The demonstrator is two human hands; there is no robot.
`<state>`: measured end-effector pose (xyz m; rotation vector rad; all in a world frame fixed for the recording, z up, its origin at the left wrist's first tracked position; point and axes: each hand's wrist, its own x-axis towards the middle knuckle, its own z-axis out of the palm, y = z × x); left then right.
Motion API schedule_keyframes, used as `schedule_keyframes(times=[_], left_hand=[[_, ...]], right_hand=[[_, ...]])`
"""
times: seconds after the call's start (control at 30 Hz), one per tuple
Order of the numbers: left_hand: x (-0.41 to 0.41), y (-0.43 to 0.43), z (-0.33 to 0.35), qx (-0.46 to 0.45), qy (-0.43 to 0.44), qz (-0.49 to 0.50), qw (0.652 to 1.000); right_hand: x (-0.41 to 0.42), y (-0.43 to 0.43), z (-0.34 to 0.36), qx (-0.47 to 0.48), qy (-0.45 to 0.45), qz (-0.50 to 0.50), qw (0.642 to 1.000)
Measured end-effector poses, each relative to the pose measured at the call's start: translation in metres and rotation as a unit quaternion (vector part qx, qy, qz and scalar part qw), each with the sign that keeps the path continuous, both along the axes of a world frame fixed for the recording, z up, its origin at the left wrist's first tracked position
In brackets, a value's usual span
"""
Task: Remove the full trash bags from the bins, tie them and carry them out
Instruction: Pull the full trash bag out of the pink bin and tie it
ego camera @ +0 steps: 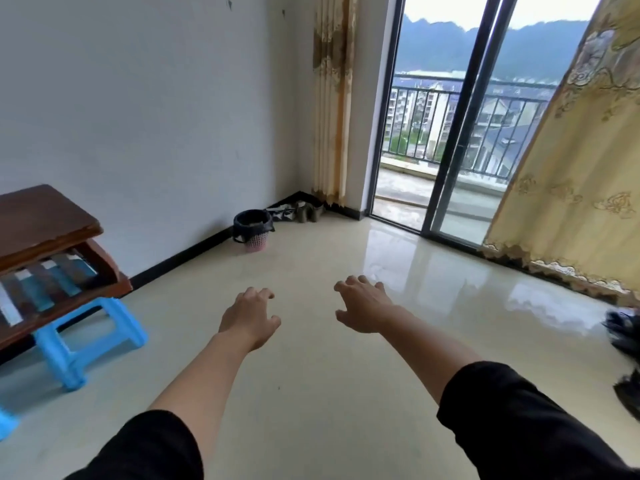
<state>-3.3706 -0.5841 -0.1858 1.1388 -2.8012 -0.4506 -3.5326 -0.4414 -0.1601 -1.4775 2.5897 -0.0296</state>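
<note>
A small pink mesh bin (256, 242) stands on the floor against the far wall, lined with a black trash bag (250, 222) folded over its rim. My left hand (248, 315) and my right hand (363, 304) are stretched out in front of me over the bare floor, both empty with fingers spread and slightly curled. Both hands are well short of the bin, which lies beyond and a little left of them.
A dark wooden table (41, 223) with a blue plastic stool (86, 337) under it stands at the left. Shoes (306, 211) sit in the far corner. Sliding glass doors (450, 133) lead to a balcony; a yellow curtain (571, 188) hangs at right. Dark items (627, 337) lie at the right edge.
</note>
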Motion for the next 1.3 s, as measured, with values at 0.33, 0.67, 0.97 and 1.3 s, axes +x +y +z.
schedule_keyframes(times=[0.33, 0.67, 0.97, 1.3], left_hand=[[-0.162, -0.186, 0.005, -0.140, -0.085, -0.008, 0.986], [-0.315, -0.456, -0.007, -0.209, -0.141, -0.005, 0.968], [-0.434, -0.635, -0.014, -0.175, -0.154, 0.006, 0.972], [-0.590, -0.835, -0.057, -0.072, -0.141, 0.110, 0.981]], right_hand=[[-0.149, -0.207, -0.001, -0.008, -0.012, 0.041, 0.999], [-0.301, -0.483, -0.015, -0.007, 0.011, 0.043, 0.999], [-0.428, -0.665, -0.025, -0.006, -0.005, 0.042, 0.999], [-0.597, -0.895, -0.066, 0.021, -0.002, 0.112, 0.993]])
